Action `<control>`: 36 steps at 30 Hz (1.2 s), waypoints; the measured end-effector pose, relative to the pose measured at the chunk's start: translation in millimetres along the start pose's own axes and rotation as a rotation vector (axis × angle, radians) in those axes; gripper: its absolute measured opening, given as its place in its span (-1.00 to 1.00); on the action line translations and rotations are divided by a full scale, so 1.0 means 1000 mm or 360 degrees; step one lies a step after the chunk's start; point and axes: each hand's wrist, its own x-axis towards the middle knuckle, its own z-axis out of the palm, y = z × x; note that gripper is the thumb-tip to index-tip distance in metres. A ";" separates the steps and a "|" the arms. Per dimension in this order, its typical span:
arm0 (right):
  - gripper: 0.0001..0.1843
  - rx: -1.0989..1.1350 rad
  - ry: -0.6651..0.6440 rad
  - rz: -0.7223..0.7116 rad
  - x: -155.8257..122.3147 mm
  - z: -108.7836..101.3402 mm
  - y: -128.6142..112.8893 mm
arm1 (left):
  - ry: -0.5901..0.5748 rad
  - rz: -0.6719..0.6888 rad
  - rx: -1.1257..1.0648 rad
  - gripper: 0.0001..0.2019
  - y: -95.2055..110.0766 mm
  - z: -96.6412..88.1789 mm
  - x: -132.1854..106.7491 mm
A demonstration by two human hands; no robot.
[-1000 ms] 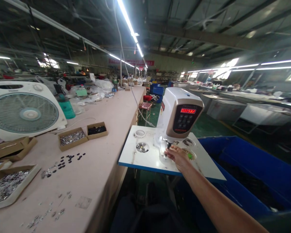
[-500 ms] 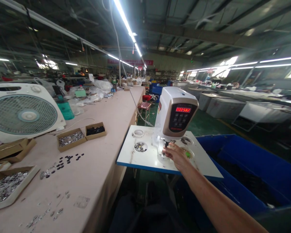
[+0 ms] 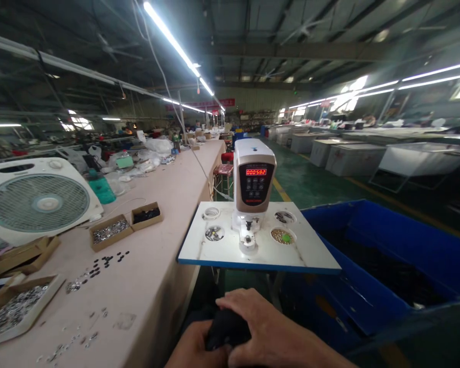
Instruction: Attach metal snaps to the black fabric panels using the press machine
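Note:
Low in the view, both hands are together on a bunched black cloth piece [image 3: 228, 329] whose exact kind I cannot make out. My left hand [image 3: 194, 345] grips its left side, with the thumb along the near edge. My right hand [image 3: 262, 324] is curved over the right side, thumb below and fingers on top. Beyond them stands a white button press machine [image 3: 255, 176] with a red lit display. Nothing of mine touches its punch and die [image 3: 248, 237]. Its white tabletop [image 3: 222, 255] has round cups with small metal parts, one with a green piece [image 3: 286, 238].
At left, a long table [image 3: 164, 225] carries a fan [image 3: 42, 199], boxes of metal snaps [image 3: 110, 231], a box of black parts [image 3: 145, 214] and scattered loose snaps [image 3: 95, 268]. A large blue bin [image 3: 352, 214] with dark goods stands at right.
My right hand has left the machine's punch area and come down toward me onto the black cloth. My left hand has come into view. The head view has shifted slightly.

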 end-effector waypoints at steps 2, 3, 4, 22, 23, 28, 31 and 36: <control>-0.41 0.0125 -0.0046 0.0128 -0.003 0.001 0.012 | -0.0084 0.0189 0.0271 -0.81 0.016 0.001 0.016; -0.61 0.0195 -0.0035 0.0207 -0.003 -0.001 0.018 | -0.0102 0.0252 0.0412 -0.82 0.023 0.002 0.022; -0.77 0.0254 -0.0011 0.0269 -0.004 -0.004 0.025 | -0.0107 0.0283 0.0528 -0.82 0.029 0.002 0.028; -0.52 0.0393 0.0357 0.0439 0.039 -0.071 0.099 | -0.0315 0.0075 0.0296 -0.75 0.088 0.010 0.154; -0.54 0.0369 0.0361 0.0446 0.044 -0.075 0.104 | -0.0300 0.0048 0.0291 -0.74 0.089 0.008 0.161; -0.68 0.0166 0.0492 0.0489 0.070 -0.089 0.125 | -0.0209 -0.0081 0.0324 -0.69 0.096 -0.001 0.195; -0.68 0.0025 0.0602 0.0450 0.082 -0.094 0.134 | -0.0169 -0.0078 0.0374 -0.70 0.101 -0.007 0.209; -0.74 0.0266 0.0494 0.0400 0.082 -0.097 0.141 | -0.0170 -0.0055 0.0404 -0.75 0.100 -0.008 0.212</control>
